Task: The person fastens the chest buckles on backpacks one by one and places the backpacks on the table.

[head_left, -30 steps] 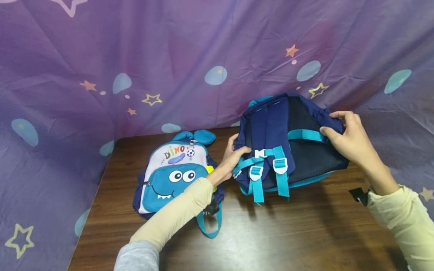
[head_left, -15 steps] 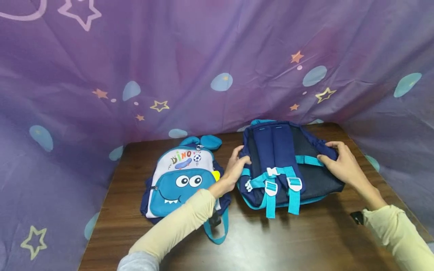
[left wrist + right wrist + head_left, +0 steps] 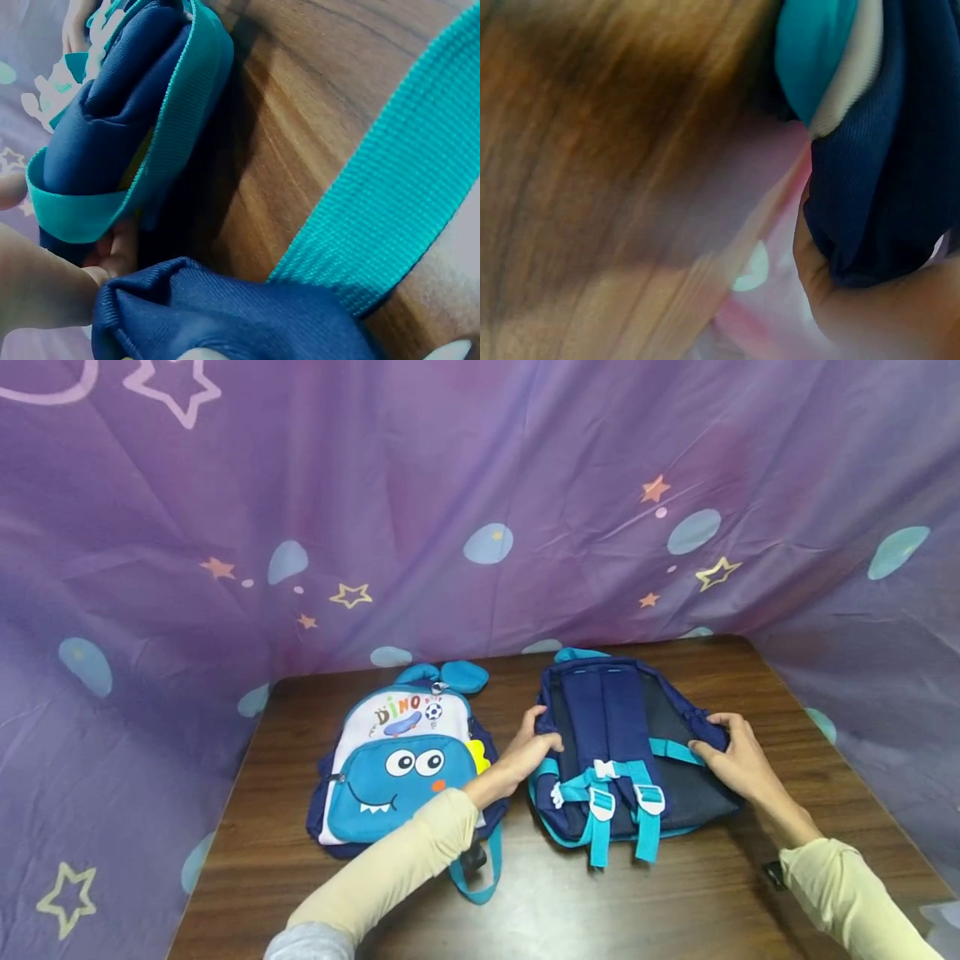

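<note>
A navy backpack (image 3: 611,710) lies with its straps and black mesh back facing up, on the right part of the table. My left hand (image 3: 521,752) grips its left side, thumb on top; the left wrist view shows fingers curled under the side beside a turquoise strap (image 3: 180,112). On the opposite side my right hand (image 3: 738,760) holds the bag's edge, with the thumb near a turquoise webbing loop. In the right wrist view, that hand wraps round the navy fabric (image 3: 877,195). White buckles (image 3: 648,799) and turquoise strap ends hang toward the front.
Left of it a second backpack (image 3: 397,777) with a cartoon dinosaur face lies front up, partly behind my left forearm. Its turquoise strap (image 3: 480,893) loops onto the wooden table (image 3: 540,910). A purple patterned curtain (image 3: 420,485) hangs behind.
Both hands have lowered the navy backpack from a tilted, raised position onto the table and toward me. The dinosaur backpack stays in its place. The head view has shifted slightly.
</note>
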